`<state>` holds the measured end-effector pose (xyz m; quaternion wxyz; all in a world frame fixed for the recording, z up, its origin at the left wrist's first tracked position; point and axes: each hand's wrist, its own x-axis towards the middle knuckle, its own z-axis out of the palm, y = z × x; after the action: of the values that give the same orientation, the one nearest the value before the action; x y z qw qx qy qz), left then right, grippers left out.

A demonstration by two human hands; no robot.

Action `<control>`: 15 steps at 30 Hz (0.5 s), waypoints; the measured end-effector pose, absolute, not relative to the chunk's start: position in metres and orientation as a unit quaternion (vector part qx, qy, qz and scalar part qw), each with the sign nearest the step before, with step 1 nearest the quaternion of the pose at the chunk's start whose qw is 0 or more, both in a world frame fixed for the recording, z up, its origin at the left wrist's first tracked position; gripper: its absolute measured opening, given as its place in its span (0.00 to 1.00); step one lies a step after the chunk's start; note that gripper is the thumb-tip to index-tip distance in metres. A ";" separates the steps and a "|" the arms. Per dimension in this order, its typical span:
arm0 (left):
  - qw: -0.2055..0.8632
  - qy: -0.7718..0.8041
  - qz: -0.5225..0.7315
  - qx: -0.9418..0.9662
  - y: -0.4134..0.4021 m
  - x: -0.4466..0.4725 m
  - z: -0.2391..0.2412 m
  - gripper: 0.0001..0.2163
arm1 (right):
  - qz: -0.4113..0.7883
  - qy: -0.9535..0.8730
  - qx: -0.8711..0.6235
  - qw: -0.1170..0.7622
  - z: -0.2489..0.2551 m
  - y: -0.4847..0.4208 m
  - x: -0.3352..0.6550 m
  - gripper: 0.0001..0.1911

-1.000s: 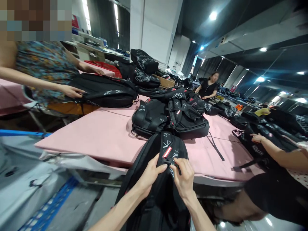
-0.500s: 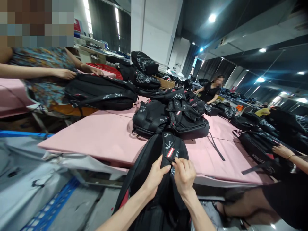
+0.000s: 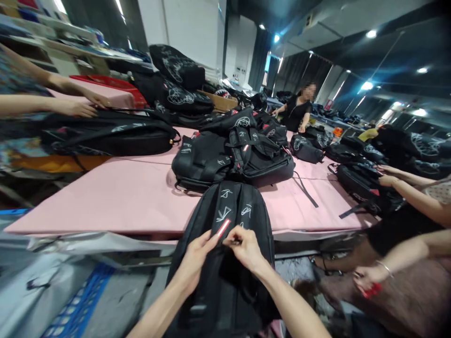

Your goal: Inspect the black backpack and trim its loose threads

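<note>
A black backpack (image 3: 259,206) with white line drawings on its straps leans upright against the table edge in front of me. My left hand (image 3: 197,258) grips one shoulder strap (image 3: 224,199) beside a red and white label (image 3: 223,228). Close to that label, my right hand (image 3: 246,249) is closed in a pinch over the strap. Something small and dark shows at its fingertips, too unclear to name. The lower part of the backpack is partly behind my forearms.
Several black backpacks (image 3: 204,157) lie piled on the pink table (image 3: 105,197). At left, a co-worker's hands (image 3: 82,105) rest on another backpack (image 3: 141,134). Co-workers' arms reach in at right, one hand (image 3: 368,277) low with something red. A red crate (image 3: 109,84) stands behind.
My view has turned right. My left hand has shifted down the strap beside the label, and the strap is tilted more. A co-worker's hand with something red has appeared at lower right.
</note>
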<state>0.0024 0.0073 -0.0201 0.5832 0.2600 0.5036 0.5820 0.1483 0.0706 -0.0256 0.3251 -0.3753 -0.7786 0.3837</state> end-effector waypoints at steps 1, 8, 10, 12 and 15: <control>0.595 0.530 0.557 0.234 0.000 -0.010 -0.031 0.23 | 0.393 -0.788 -0.370 0.295 -0.034 0.068 0.156 0.04; 0.645 0.568 0.490 0.148 -0.018 -0.049 -0.065 0.20 | 0.351 -0.660 -0.580 0.323 -0.066 0.090 0.236 0.16; 0.624 0.590 0.482 0.176 -0.012 -0.044 -0.065 0.20 | 0.390 -0.656 -0.569 0.307 -0.071 0.097 0.234 0.15; 0.588 0.622 0.474 0.208 -0.007 -0.046 -0.067 0.23 | 0.442 -0.634 -0.555 0.306 -0.077 0.099 0.222 0.14; 0.496 0.671 0.486 0.260 -0.003 -0.067 -0.076 0.29 | 0.488 -0.619 -0.540 0.293 -0.085 0.098 0.200 0.12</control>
<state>-0.0667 -0.0025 -0.0765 0.4960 0.2600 0.6710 0.4860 0.1996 0.0985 -0.0848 0.2934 -0.5404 -0.6193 0.4883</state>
